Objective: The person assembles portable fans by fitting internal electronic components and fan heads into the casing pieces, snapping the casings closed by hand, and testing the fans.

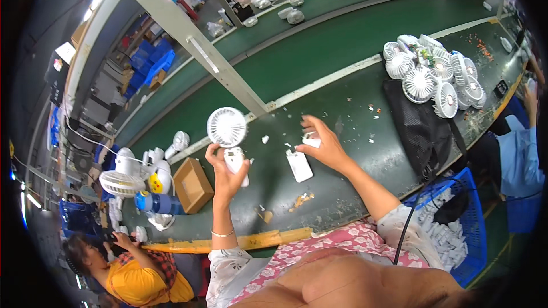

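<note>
My left hand point(225, 174) grips the handle of a small white handheld fan point(227, 127). The fan's round grille points up and away from me, and dark gaps show near the top of its handle. Over the bench, my right hand point(325, 145) is curled with a small white plastic piece point(311, 140) between thumb and fingers. Just below those fingers, a flat white handle cover point(299, 166) lies on the dark green bench point(337, 194). Tiny white scraps are scattered between my hands.
White fans point(419, 84) are heaped at the right, beside a black bag point(414, 131). A cardboard box point(192, 185) and a blue bottle point(157, 202) stand left. A blue basket point(474, 234) of white parts sits lower right. Co-workers are at both sides; a post point(200, 51) rises ahead.
</note>
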`<state>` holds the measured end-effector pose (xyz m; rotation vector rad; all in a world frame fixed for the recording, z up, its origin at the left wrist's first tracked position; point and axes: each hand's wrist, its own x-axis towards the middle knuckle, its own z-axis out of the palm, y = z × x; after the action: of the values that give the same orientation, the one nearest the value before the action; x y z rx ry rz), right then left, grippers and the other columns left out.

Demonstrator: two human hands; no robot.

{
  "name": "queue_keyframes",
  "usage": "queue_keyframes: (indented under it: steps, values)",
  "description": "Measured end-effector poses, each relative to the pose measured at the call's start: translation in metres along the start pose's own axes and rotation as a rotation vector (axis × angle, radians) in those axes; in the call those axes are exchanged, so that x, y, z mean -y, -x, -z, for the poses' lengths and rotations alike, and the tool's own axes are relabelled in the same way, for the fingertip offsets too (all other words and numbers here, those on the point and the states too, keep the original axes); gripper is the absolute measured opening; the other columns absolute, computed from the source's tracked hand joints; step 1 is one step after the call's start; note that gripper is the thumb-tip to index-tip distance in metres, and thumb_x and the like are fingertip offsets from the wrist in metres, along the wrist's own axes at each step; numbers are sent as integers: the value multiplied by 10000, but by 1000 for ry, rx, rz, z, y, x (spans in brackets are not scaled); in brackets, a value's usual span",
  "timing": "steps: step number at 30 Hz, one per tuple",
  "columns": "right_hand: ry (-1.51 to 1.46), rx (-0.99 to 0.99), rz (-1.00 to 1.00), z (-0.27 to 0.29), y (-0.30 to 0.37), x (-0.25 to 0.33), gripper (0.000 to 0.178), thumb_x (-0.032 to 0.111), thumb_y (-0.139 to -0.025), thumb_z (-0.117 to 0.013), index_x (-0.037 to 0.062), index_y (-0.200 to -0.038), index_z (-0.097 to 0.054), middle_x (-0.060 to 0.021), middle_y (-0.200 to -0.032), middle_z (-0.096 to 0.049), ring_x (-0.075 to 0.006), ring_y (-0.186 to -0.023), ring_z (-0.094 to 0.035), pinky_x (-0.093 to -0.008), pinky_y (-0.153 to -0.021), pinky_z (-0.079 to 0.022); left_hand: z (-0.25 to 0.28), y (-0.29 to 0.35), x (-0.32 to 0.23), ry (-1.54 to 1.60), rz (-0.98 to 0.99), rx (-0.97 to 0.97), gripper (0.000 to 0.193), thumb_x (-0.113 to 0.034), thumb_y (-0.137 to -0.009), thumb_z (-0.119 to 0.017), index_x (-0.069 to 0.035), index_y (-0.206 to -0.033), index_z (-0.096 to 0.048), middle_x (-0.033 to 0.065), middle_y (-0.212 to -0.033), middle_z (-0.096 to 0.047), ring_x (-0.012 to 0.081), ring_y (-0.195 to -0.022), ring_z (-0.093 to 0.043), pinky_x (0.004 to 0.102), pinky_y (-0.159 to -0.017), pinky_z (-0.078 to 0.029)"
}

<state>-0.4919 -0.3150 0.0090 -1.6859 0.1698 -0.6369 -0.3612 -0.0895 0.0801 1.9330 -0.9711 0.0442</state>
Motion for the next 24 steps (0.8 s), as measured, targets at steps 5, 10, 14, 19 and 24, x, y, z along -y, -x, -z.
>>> queue_keyframes:
  steps: [5, 10, 14, 19, 24]
  values:
    - [-896, 350, -166, 0, -9, 5, 702, 190, -747, -681, 49, -1330, -316, -119, -1169, -509, -192, -1071, -517, -323, -884, -462, -47, 26, -41, 146, 10, 455, 810, -60, -672, -698, -25, -1265, -147, 149, -977, -601, 201, -891, -576, 310, -808, -445]
    - [-928, 108, -209, 27, -10, -7, 465, 175, -801, -615, 11, -1201, -444, -97, -1060, -580, -168, -958, -585, -325, -828, -498, -83, 16, -19, 1031, 572, 747, 486, -302, -897, -509, 31, -1206, -341, 161, -934, -574, 211, -746, -605, 297, -649, -522]
    - [-1150, 141, -208, 30, -7, -17, 416, 159, -816, -580, 10, -1186, -463, -108, -1070, -586, -195, -978, -587, -347, -864, -488, -109, 34, -14, 1818, 851, 995, 665, -516, -877, -443, 52, -1215, -373, 56, -760, -441, 108, -586, -413, 242, -493, -384]
    - [-1174, 188, -223, 29, -4, -28, 448, 218, -825, -600, 4, -1194, -464, -110, -1096, -582, -196, -998, -578, -356, -889, -469, -122, 48, -4, 1972, 955, 1066, 553, -499, -831, -548, 1, -1040, -442, 17, -704, -427, 94, -524, -398, 223, -437, -351]
    - [-1042, 298, -244, 36, -3, -16, 469, 297, -814, -648, 31, -1165, -489, -56, -1067, -594, -145, -975, -577, -313, -867, -472, -121, 52, -15, 1418, 737, 879, 432, -380, -815, -624, -24, -1011, -479, 36, -729, -484, 117, -562, -467, 247, -477, -387]
